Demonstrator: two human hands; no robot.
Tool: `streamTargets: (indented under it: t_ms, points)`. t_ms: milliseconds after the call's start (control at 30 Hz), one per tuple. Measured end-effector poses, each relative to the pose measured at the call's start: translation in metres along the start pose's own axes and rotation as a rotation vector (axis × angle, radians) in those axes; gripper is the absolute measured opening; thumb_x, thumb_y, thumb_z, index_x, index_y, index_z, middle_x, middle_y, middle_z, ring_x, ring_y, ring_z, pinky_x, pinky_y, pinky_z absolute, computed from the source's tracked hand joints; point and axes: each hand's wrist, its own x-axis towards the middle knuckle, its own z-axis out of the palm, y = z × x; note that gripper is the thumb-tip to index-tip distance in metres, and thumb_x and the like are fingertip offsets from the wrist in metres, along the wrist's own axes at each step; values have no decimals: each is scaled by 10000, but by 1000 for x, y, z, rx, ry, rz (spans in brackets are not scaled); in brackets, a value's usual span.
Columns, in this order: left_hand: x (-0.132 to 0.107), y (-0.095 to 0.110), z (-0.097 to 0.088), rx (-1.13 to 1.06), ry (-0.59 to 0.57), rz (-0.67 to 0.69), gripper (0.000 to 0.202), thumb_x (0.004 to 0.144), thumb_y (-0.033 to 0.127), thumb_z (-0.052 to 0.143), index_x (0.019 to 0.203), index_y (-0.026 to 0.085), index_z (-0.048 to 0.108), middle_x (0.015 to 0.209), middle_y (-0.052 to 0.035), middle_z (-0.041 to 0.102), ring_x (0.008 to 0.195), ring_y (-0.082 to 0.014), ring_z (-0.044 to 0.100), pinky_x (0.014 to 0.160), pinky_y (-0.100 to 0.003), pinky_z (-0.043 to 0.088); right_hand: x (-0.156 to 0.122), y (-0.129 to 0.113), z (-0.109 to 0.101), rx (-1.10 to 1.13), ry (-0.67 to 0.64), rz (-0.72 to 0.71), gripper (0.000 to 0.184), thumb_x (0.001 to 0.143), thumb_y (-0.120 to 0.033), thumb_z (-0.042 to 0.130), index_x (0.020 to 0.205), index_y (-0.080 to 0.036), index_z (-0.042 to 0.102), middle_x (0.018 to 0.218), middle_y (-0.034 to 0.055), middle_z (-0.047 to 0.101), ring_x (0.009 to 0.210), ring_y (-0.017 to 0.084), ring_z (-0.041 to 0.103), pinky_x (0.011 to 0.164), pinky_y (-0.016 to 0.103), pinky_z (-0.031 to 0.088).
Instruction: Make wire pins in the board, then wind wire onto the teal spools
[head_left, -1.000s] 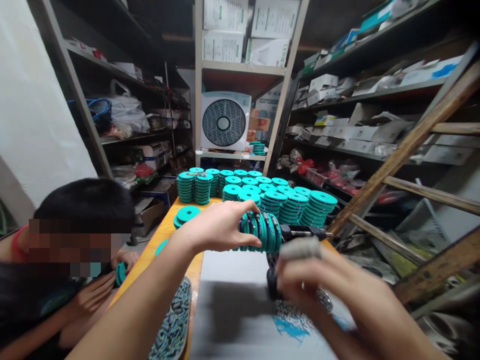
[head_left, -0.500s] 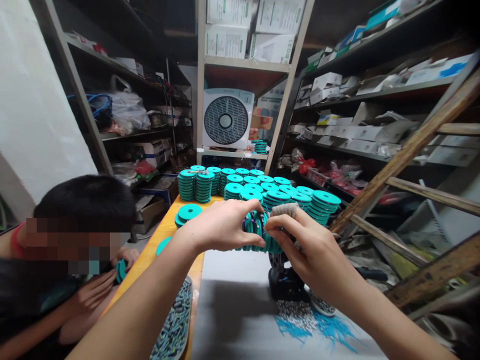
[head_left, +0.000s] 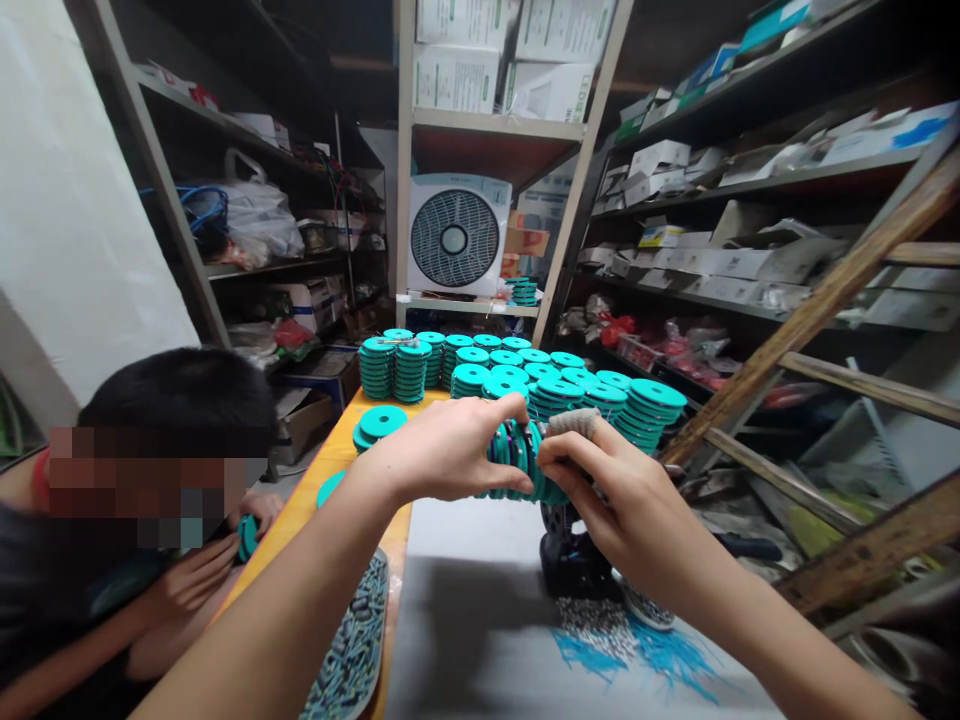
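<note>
My left hand [head_left: 454,450] is wrapped around a row of teal foam line spools [head_left: 517,460] turned on edge, thumb below and fingers over the top. Dark line and small shiny bits show between the spools. At the row's right end, my right hand [head_left: 611,470] has thumb and fingertips pinched together against the spools. Whatever is in that pinch is too small to make out. A grey cloth wrap [head_left: 574,422] covers one of its fingers. Beneath the row stands a black device [head_left: 574,560], partly hidden by my right hand.
Stacks of teal spools [head_left: 555,390] fill the table's far end. A tray of small dark-and-blue pieces [head_left: 349,640] lies front left. Silver bits [head_left: 596,625] and blue strands [head_left: 671,650] lie front right. A person [head_left: 172,480] holding spools sits left; a wooden ladder [head_left: 825,330] leans right.
The whole view has shifted slightly. Both hands keep nearly the same position on the spools, with only a small shift of the right fingertips.
</note>
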Motion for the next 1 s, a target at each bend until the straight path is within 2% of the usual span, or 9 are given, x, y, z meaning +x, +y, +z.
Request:
streamTargets:
  t_ms: [233, 400, 633, 800, 1000]
  points:
    - [0, 0, -1, 6, 8, -3, 432, 742, 474, 689, 1086, 291, 502, 781, 18, 592, 716, -207, 569, 547, -256, 354, -8, 6, 5, -4, 26, -44, 131, 925, -110, 427, 949, -180, 535, 976, 71, 497, 885, 155, 522, 740, 278, 462]
    - [1, -1, 1, -1, 7, -2, 414, 738, 469, 692, 1064, 297, 503, 775, 27, 587, 722, -207, 567, 550, -256, 347, -16, 8, 13, -68, 115, -97, 140, 901, -83, 457, 959, -166, 554, 953, 81, 516, 886, 177, 514, 735, 302, 460]
    - [0, -1, 0, 43, 5, 14, 438, 750, 489, 675, 1086, 281, 487, 777, 13, 577, 717, -212, 563, 547, -257, 347, -27, 18, 25, -219, 214, -267, 310, 834, -8, 526, 1113, -140, 556, 1010, 105, 552, 1037, 244, 487, 876, 388, 463]
    - [1, 0, -1, 35, 2, 3, 408, 762, 515, 641, 1068, 292, 489, 784, 16, 584, 717, -212, 565, 545, -256, 348, -44, 26, 25, -239, 127, -342, 549, 839, 3, 527, 1366, -83, 402, 1269, 175, 470, 1196, 300, 417, 989, 464, 418]
    - [1, -1, 0, 57, 2, -5, 410, 767, 516, 632, 1082, 294, 492, 809, 5, 597, 744, -222, 577, 555, -260, 355, -47, 26, 26, -347, 77, -396, 532, 853, 9, 492, 1373, -20, 385, 1339, 188, 436, 1267, 321, 346, 1056, 449, 370]
